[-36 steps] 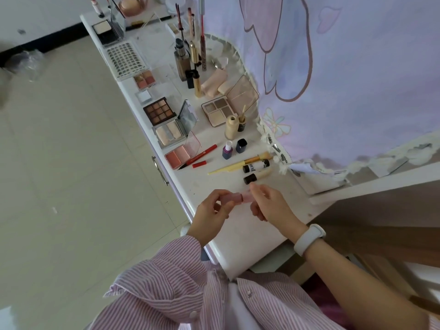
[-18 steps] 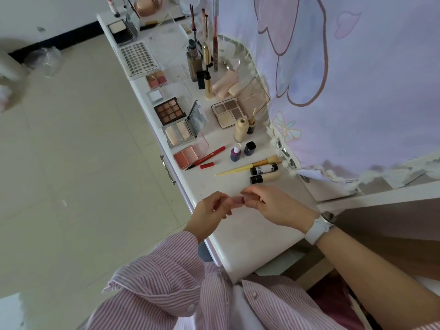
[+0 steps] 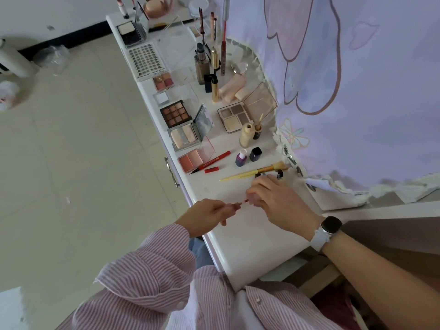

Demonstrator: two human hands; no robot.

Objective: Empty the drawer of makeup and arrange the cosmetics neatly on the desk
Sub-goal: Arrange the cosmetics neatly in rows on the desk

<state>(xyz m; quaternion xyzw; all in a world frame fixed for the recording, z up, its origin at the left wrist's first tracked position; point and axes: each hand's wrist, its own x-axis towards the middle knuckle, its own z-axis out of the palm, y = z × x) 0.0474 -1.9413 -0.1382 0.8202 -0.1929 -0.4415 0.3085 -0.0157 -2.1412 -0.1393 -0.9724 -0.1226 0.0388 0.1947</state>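
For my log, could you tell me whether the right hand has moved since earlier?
Yes; the right hand moved toward the yellow brush, now nearly reaching it.

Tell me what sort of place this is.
Most likely a dressing table in a home bedroom. A narrow white desk carries opened eyeshadow palettes, a makeup brush and nail polish, and a pastel cartoon-print cloth hangs beside it.
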